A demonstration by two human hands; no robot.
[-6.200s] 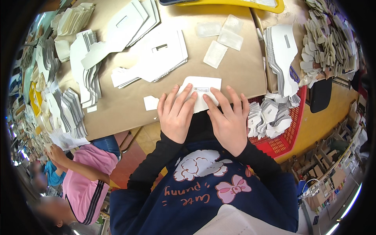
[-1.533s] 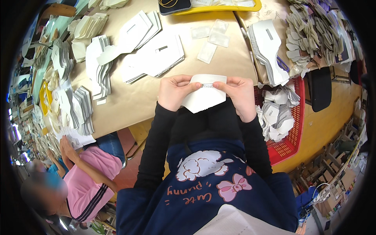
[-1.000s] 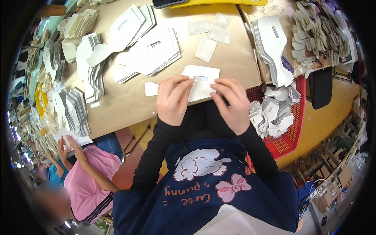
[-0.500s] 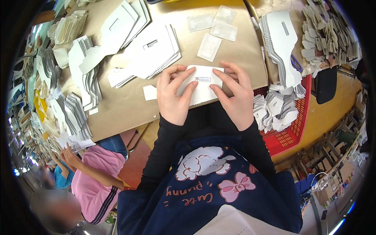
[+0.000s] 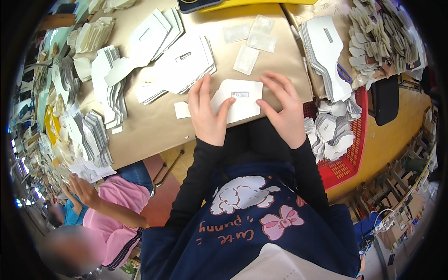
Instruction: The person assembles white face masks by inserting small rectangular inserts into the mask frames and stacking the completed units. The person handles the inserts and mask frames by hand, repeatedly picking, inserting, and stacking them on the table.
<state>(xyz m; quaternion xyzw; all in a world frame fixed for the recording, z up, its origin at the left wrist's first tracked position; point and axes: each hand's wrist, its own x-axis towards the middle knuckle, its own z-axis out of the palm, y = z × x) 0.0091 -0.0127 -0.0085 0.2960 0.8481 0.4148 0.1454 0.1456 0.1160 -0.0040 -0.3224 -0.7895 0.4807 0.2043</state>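
Note:
A flat white cut piece (image 5: 245, 111) lies near the front edge of the table, bearing a small rectangular label (image 5: 241, 94). On its left side rests my left hand (image 5: 208, 112), thumb tip at the label's left end and the other fingers stretched out. My right hand (image 5: 285, 109) is by the piece's right edge, fingers spread, the thumb at or just beside that edge. Neither hand is closed round anything. A small white square (image 5: 182, 110) lies just left of my left hand. Beyond the piece are several translucent rectangular sheets (image 5: 246, 59).
Stacked slotted white pieces (image 5: 179, 70) cover the left of the brown-covered table (image 5: 149, 135). Another stack (image 5: 324, 51) stands at the right, above a red basket (image 5: 343, 170) of white pieces. A yellow tray (image 5: 261, 2) sits at the back. A co-worker in pink (image 5: 123, 200) sits at left.
Both hands have loosened from the white piece: the right fingers have moved off its top right corner, and the left fingers have straightened. The label shows more fully.

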